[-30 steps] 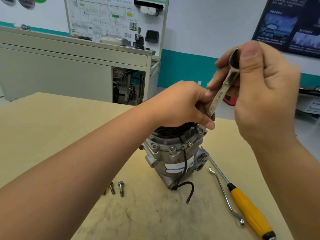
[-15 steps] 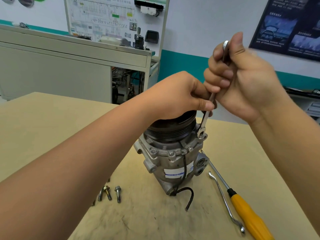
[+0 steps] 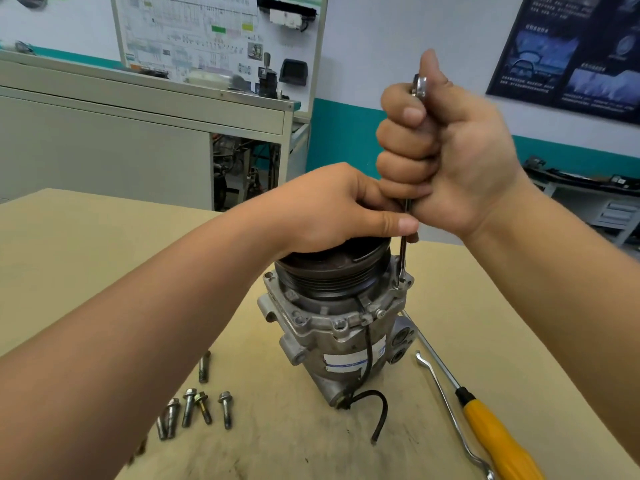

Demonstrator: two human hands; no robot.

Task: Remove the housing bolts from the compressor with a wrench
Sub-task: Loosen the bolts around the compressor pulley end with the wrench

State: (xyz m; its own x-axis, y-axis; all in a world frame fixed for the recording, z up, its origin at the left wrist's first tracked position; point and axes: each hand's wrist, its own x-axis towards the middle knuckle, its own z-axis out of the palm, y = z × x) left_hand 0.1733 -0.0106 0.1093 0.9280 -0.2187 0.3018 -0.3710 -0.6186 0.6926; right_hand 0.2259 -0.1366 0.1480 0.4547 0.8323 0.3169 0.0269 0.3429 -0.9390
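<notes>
Compressor, grey cast-metal body with black pulley (image 3: pixel 332 327), stands under left hand (image 3: pixel 332 209), fingers curled over the pulley top. Right hand (image 3: pixel 446 150) fisted round slim steel wrench (image 3: pixel 403 258), tip on flange bolt (image 3: pixel 400 285) just below. Likely risk: steeply held wrench slips off, rounding the bolt head.

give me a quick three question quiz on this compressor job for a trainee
1. True or false: the right hand grips the slim steel wrench upright, with its lower end on a bolt at the flange of the grey metal compressor.
2. What does the left hand grip? A) the black ribbed pulley B) a yellow-handled screwdriver C) a cable
3. Fill in: seen from the head camera, the loose steel bolts lie on the tan table to the compressor's ____.

Key: 1 true; 2 A; 3 left
</notes>
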